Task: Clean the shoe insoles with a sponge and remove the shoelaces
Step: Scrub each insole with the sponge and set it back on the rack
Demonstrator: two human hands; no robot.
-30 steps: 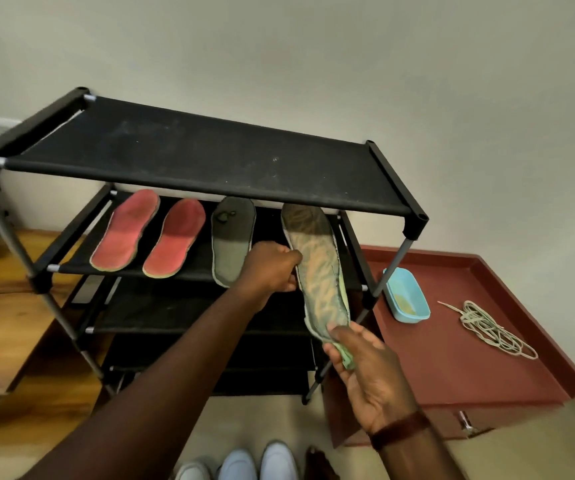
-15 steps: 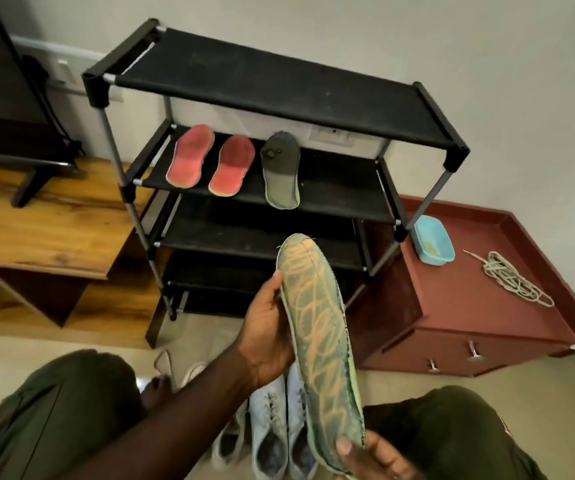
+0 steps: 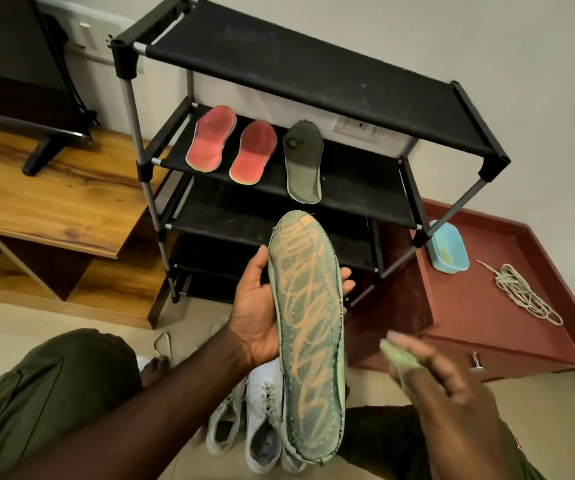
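Beside the rack (image 3: 313, 74), left hand (image 3: 255, 320) alone grips the insole (image 3: 308, 327); right hand (image 3: 452, 393) now holds a sponge (image 3: 398, 356), likely to scrub.

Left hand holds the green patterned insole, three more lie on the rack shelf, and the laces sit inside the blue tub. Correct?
No: the head view shows the laces lying on the red cabinet, beside the blue tub, not inside. The rest holds.

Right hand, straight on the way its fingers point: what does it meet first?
Probably the green insole in the left hand; the right hand, with its sponge, is blurred, depth unsure.
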